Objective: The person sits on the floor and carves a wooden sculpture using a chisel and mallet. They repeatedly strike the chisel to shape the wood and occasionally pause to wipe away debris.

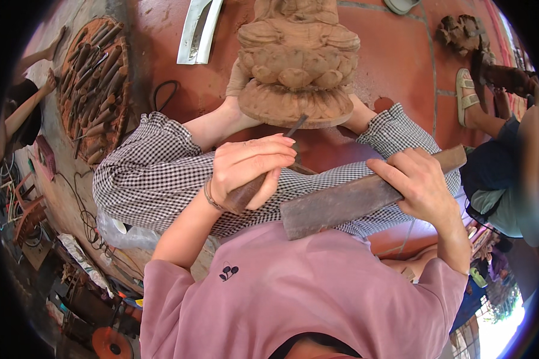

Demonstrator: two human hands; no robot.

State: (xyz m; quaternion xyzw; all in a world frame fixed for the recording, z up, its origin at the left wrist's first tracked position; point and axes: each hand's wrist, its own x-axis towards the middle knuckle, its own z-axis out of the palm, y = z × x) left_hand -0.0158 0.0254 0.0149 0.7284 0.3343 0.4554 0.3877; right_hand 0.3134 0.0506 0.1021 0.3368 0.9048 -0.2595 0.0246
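My left hand (248, 164) is closed round the wooden handle of a carving chisel (244, 196). Its thin metal blade points up and away, its tip at the lower rim of a brown carved wooden statue (299, 63) with a petalled base. The statue stands between my feet. In my right hand (418, 182) is a flat wooden mallet (341, 206), gripped near its narrower end, with the broad dark end lying over my lap. The mallet is apart from the chisel.
On the left, a round woven tray (126, 90) holds many chisels with wooden handles. A silvery metal piece (199, 33) lies on the red tiles beyond. One person's arms (27, 116) show at far left; a sandalled foot (468, 102) and carved wood (461, 33) are right.
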